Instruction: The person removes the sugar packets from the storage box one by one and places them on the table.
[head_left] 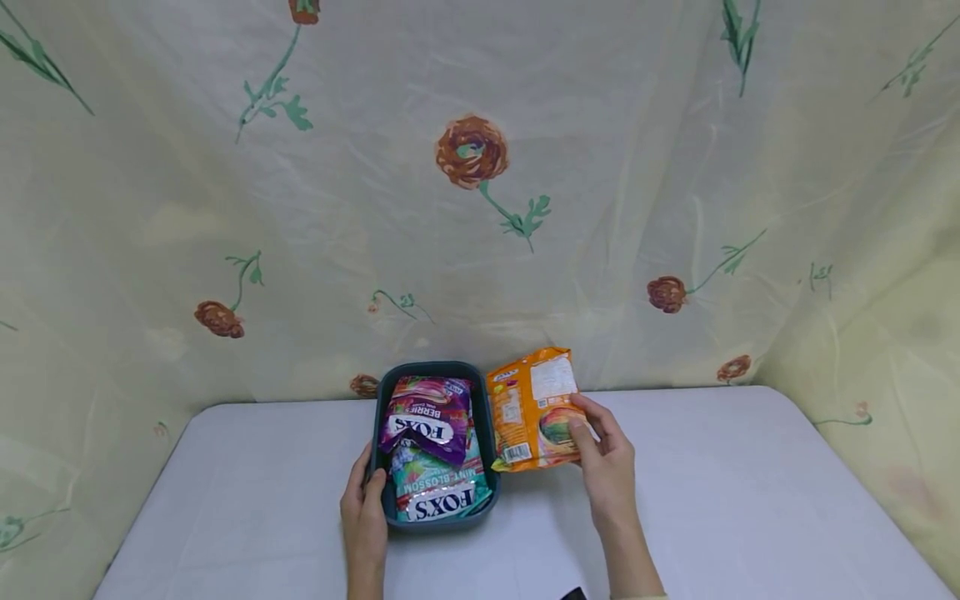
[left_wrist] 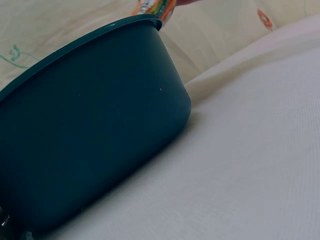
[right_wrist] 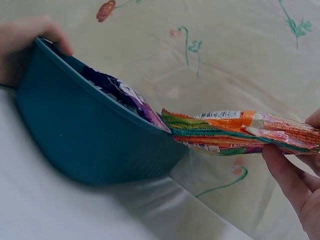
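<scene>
Shining in its crinkled wrapper, a flat orange packet (head_left: 525, 421) is pinched between the thumb and fingers of the right hand (head_left: 609, 471), its end close to the right rim of a smooth, round-cornered teal tub (right_wrist: 85, 140); the left hand (head_left: 365, 504) grips the tub's left side at the rim; inside, a glossy purple packet (head_left: 431, 408) overlaps a mint-green packet (head_left: 435, 479); finely textured white cloth (head_left: 247, 500) lies beneath.
</scene>
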